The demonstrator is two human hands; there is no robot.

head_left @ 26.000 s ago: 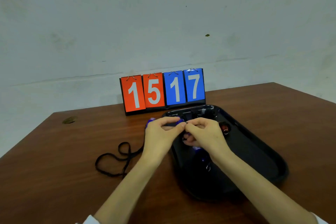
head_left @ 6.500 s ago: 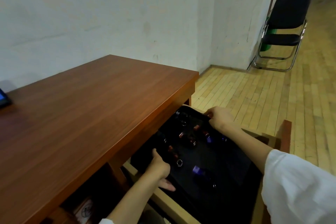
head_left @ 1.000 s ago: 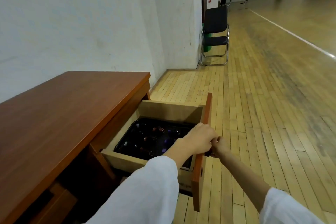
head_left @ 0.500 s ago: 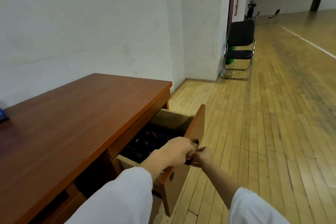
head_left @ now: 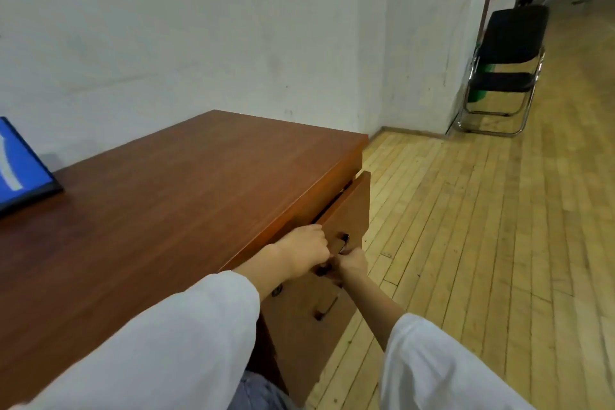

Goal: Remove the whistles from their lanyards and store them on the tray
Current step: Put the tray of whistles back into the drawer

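The top drawer point(head_left: 349, 210) of the brown wooden desk point(head_left: 166, 210) stands almost closed, with only a thin dark gap under the desktop. The black tray and the whistles are inside it and hidden from view. My left hand point(head_left: 304, 251) and my right hand point(head_left: 351, 265) meet at the drawer's dark metal handle point(head_left: 342, 241), both with fingers curled around it. Both arms wear white sleeves.
A lower drawer with its own handle point(head_left: 326, 306) sits under the top one. The blue scoreboard card point(head_left: 20, 166) stands at the desk's far left. A black folding chair point(head_left: 506, 66) stands by the wall on the wooden floor.
The drawer has slid inward from roughly half open to almost closed, hiding the tray. Both hands stayed on the handle and moved with it toward the desk.
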